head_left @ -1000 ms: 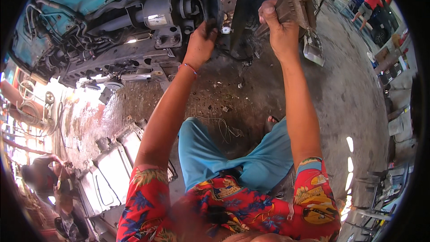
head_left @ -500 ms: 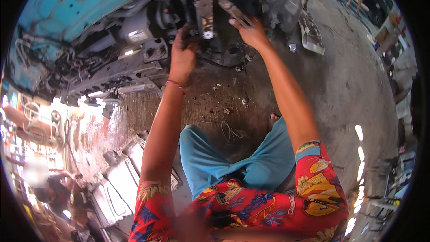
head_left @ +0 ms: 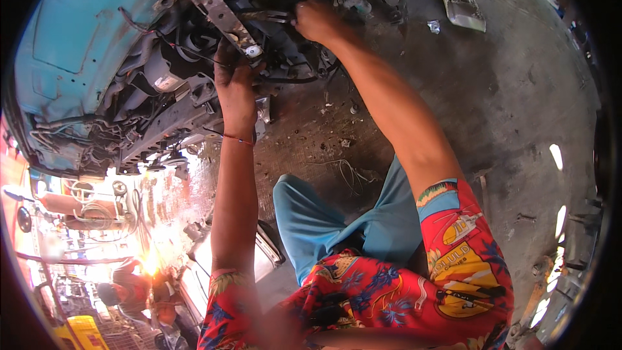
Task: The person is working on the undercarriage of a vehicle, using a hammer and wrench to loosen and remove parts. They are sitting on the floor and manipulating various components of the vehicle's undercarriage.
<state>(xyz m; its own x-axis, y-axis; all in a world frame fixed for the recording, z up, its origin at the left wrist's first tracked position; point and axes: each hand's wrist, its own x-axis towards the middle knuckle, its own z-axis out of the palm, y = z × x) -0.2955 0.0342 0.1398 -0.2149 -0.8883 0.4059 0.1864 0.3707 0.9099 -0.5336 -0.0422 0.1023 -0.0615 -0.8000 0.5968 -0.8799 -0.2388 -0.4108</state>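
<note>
My right hand (head_left: 319,23) is closed round the handles of a pair of pliers (head_left: 269,17). The pliers point left, and their far end lies beside a flat metal bracket (head_left: 223,16) with bolt holes. My left hand (head_left: 236,91) is at the bracket's lower end, fingers curled and dark with grime. What those fingers hold is hidden among the parts. A black hose (head_left: 288,80) runs to the right of my left hand. All this sits at the exposed front of a vehicle with a turquoise body panel (head_left: 78,35).
Dark mechanical parts and a long metal crossmember (head_left: 155,133) lie left of my hands. Thin wire (head_left: 350,172) and small debris lie on the stained floor. A curved metal piece (head_left: 457,0) is at the upper right. Another person (head_left: 126,291) is at the lower left near a bright glow.
My view has turned, so the vehicle now appears tilted. The pliers have swung to point left, against the bracket. My left hand has moved in under the bracket's lower end.
</note>
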